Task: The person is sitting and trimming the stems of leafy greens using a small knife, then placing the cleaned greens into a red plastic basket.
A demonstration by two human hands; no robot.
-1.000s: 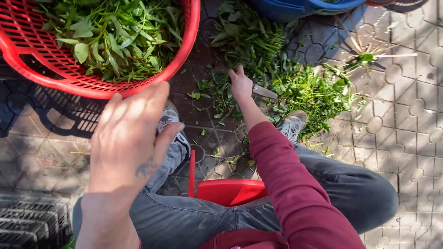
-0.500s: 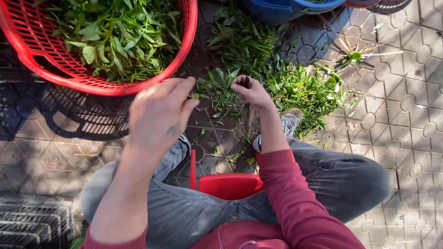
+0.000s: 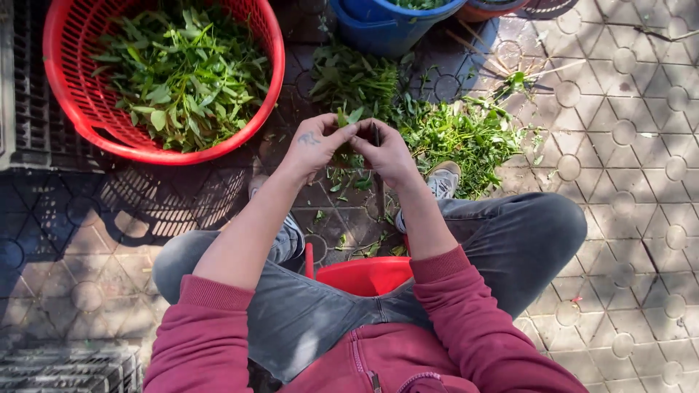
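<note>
My left hand (image 3: 314, 145) and my right hand (image 3: 387, 151) meet in front of me above the paved ground, both pinching a green leafy sprig (image 3: 349, 118). A thin stem (image 3: 380, 191) hangs down below my right hand. Loose greens (image 3: 451, 138) lie piled on the paving just beyond my hands. A red basket (image 3: 73, 109) full of picked green leaves (image 3: 186, 73) stands at the upper left. I sit on a red stool (image 3: 364, 275) with knees apart.
A blue tub (image 3: 386, 25) stands at the top centre with an orange container (image 3: 495, 9) beside it. A grey grated crate (image 3: 14, 80) sits at the left edge and another grate (image 3: 65, 367) at the lower left. Leaf scraps litter the paving between my feet.
My right hand drew back from the pile of greens with a sprig. My left hand moved forward and right until it met the right hand on that sprig.
</note>
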